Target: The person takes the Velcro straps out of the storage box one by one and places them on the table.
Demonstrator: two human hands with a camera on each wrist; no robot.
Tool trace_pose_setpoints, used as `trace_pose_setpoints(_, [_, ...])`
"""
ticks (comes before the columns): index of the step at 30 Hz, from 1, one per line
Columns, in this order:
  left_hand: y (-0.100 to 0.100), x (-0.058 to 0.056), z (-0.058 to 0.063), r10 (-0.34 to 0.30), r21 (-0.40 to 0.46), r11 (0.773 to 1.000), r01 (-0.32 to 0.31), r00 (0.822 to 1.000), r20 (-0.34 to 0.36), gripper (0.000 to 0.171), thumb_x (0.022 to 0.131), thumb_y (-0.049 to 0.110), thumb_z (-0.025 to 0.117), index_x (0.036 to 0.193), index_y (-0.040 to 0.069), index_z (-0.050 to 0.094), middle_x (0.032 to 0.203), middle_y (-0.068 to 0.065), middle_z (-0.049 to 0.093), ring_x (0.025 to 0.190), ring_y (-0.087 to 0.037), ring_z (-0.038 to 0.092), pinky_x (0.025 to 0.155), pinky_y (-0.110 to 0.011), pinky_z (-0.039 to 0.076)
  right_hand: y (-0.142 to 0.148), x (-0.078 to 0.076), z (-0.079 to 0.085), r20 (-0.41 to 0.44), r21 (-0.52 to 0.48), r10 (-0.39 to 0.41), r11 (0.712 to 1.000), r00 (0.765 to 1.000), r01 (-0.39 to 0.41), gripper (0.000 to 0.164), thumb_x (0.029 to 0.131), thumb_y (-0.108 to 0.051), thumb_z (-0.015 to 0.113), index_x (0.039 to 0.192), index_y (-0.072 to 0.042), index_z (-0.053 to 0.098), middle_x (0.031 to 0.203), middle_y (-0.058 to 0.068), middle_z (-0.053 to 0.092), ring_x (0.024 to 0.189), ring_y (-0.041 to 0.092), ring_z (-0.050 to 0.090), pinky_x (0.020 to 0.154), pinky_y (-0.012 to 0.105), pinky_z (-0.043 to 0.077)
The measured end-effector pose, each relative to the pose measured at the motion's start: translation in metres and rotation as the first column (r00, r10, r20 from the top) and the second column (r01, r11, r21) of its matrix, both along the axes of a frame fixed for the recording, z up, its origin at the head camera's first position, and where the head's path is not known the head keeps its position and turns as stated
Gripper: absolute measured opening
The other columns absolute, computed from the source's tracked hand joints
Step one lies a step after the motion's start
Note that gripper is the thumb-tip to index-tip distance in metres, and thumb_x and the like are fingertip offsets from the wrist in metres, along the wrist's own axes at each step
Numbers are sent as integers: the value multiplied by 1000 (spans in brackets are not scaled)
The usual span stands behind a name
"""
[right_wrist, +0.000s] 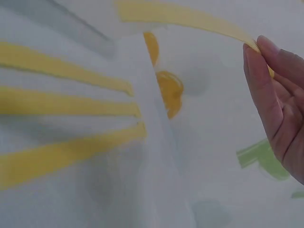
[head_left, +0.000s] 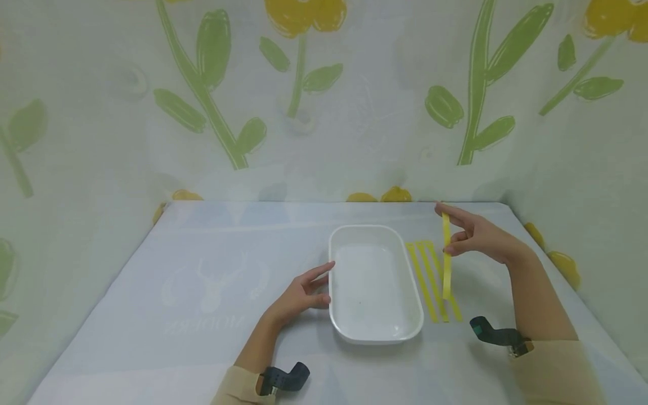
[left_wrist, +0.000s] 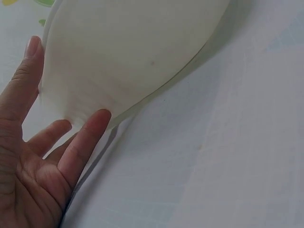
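Observation:
A white rectangular basin with rounded corners [head_left: 374, 292] stands on the table, with nothing in it. My left hand [head_left: 298, 295] touches its left side with the fingertips and thumb. In the left wrist view the fairly straight fingers [left_wrist: 88, 137] lie against the basin's outer wall. Raised to the right of the basin, my right hand [head_left: 473, 233] pinches a narrow yellow strip [head_left: 447, 270] between thumb and finger, and the strip hangs down. The right wrist view shows this strip [right_wrist: 185, 20] bending away from the fingertips.
Three more yellow strips [head_left: 422, 282] lie side by side on the table right of the basin, below the held one. A pale printed cloth [head_left: 217, 253] covers the table. Behind it hangs a curtain [head_left: 364, 112] with green stems and yellow flowers.

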State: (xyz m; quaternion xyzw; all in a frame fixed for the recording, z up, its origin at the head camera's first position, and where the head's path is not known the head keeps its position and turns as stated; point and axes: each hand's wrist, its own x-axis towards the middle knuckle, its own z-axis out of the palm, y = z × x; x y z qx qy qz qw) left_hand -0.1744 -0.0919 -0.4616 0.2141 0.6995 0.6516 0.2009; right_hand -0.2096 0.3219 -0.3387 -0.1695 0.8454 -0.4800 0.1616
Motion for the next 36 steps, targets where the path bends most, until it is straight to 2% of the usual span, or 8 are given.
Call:
trace_pose_setpoints(4, [-2,0,-1,0,2,1000,0,1000,2,74,81,22,75,145,21,39,155,5,26,140,-27,32,101,-45,43,16,5,-8,13,36,-13,999,1000,13,90,83,-9,71,153,-17,15,158,17,9,81,24,67,84,22,48])
trace_pose_setpoints(9, [-2,1,1,5,2,1000,-5,1000,7,74,81,22,76,145,22,39,155,5,26,140,-27,32,101,-45,43,29,12,-18,40,111,-48,993,998,44,91,82,-14,72,152,-15,15,157,18,12,83,24,66,97,47,41])
trace_pose_setpoints(13, [-2,1,3,5,7,1000,-5,1000,9,74,81,24,76,145,22,39,155,5,26,140,-28,32,103,-45,41,35,16,-26,74,131,-63,990,995,53,91,81,-12,72,152,-9,15,156,20,13,78,22,63,97,55,35])
trace_pose_setpoints(18, [-2,1,4,0,13,1000,0,1000,11,74,81,22,76,146,20,39,155,5,26,140,-28,31,102,-45,42,39,15,-38,86,175,-94,981,992,78,94,79,-13,73,151,-7,14,155,23,14,80,20,60,93,52,38])
trace_pose_setpoints(22, [-3,1,4,-1,16,1000,1,1000,10,74,81,22,76,145,21,39,155,5,27,140,-28,32,102,-44,42,41,12,-52,68,169,-93,982,993,81,97,77,-11,75,151,-3,13,153,28,15,76,14,55,86,34,44])
trace_pose_setpoints(26, [-2,0,2,-4,3,1000,4,1000,9,73,81,23,76,145,23,40,155,5,26,139,-28,32,102,-45,42,43,8,-68,28,80,-85,993,996,83,94,76,-5,75,148,4,14,149,34,17,69,10,56,72,20,48])
trace_pose_setpoints(30, [-1,0,1,3,-17,1000,-3,1000,12,71,81,21,75,144,26,41,155,6,27,139,-26,33,103,-45,41,42,5,-79,-16,52,-102,993,995,103,92,75,-1,75,147,6,17,144,39,22,70,8,58,66,21,50])
trace_pose_setpoints(36, [-1,-1,2,3,-18,1000,-3,1000,11,72,81,20,75,144,24,41,154,6,28,139,-25,33,105,-46,39,37,4,-81,-55,152,-135,978,989,142,88,75,-5,76,146,5,25,129,38,46,75,6,56,66,20,48])
